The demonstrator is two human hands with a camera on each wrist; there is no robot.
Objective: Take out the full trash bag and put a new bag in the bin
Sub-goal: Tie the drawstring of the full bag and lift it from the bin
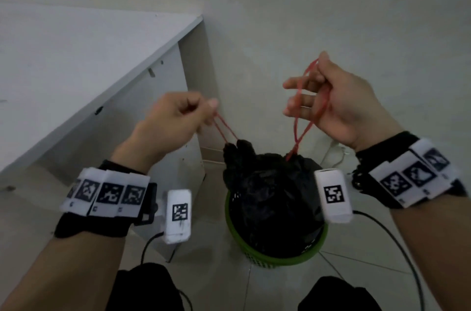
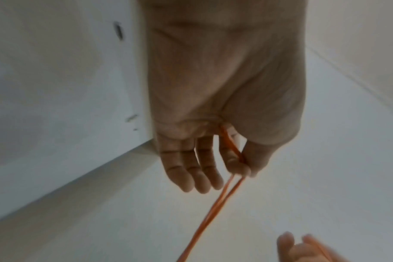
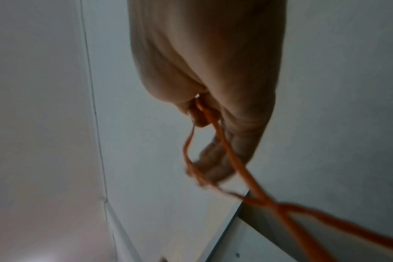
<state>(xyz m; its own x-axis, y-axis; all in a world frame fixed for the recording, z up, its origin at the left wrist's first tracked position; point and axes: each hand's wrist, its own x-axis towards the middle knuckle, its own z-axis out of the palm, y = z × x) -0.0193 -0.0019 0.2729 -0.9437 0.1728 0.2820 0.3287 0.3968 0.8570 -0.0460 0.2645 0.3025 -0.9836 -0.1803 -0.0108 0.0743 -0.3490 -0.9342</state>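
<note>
The black trash bag sat in the green bin on the tiled floor. My left hand pinched one red drawstring loop; my right hand held the other drawstring loop curled round its fingers, beside the white desk.

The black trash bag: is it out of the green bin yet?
Still in. The black trash bag sits inside the green bin, mouth cinched, both hands pulling its red drawstrings.

Bare forearms; each wrist wears a black strap under a white band of square black-and-white markers, with a white camera box at 3 o'clock trailing a black cable.
</note>
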